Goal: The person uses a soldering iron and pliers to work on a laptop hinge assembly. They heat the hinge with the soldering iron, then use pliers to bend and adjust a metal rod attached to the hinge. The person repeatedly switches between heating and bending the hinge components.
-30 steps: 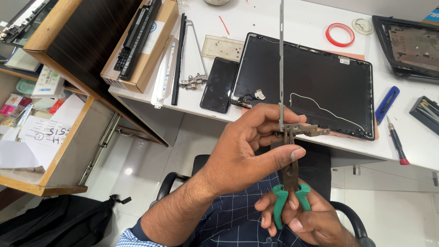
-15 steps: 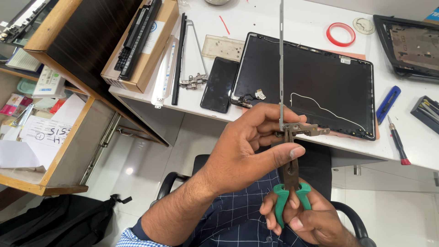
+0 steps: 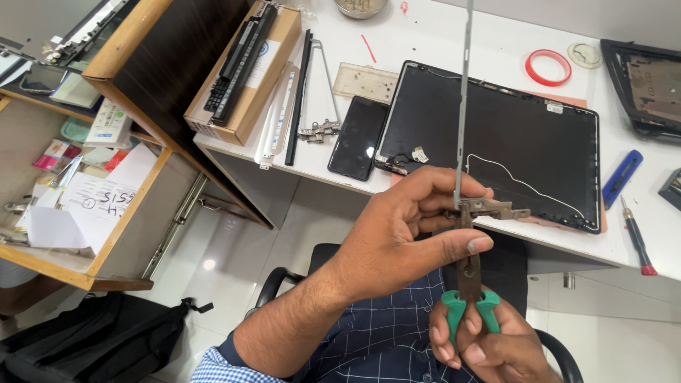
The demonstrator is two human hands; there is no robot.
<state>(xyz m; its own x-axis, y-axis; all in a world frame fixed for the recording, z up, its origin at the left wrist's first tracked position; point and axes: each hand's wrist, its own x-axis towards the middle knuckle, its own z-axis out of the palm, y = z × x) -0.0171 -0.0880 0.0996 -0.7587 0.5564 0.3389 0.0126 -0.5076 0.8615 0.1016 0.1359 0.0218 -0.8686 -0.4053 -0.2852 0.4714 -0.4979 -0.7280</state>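
Hinge bracket (image 3: pixel 462 142), a long thin metal strip with a jointed foot, is standing upright in the middle of the frame, running off the top edge. The left hand (image 3: pixel 397 237) is reaching in from the lower left, its grip closing around the strip's foot, thumb pressing across beneath it. The right hand (image 3: pixel 482 344), low at the bottom edge, is squeezing the green handles of one pair of pliers (image 3: pixel 468 291), whose nose is pointing up into the foot; how tightly it is biting I cannot tell. One black laptop lid (image 3: pixel 518 135) is lying on the white worktop (image 3: pixel 440 42) behind, with one dark phone (image 3: pixel 358 138) to its left, one red tape ring (image 3: pixel 547 67) in the upper right, and one blue-handled tool (image 3: pixel 622 177) and one red-tipped screwdriver (image 3: pixel 636 241) at the right edge. A wooden drawer (image 3: pixel 92 206) is hanging open at the left.
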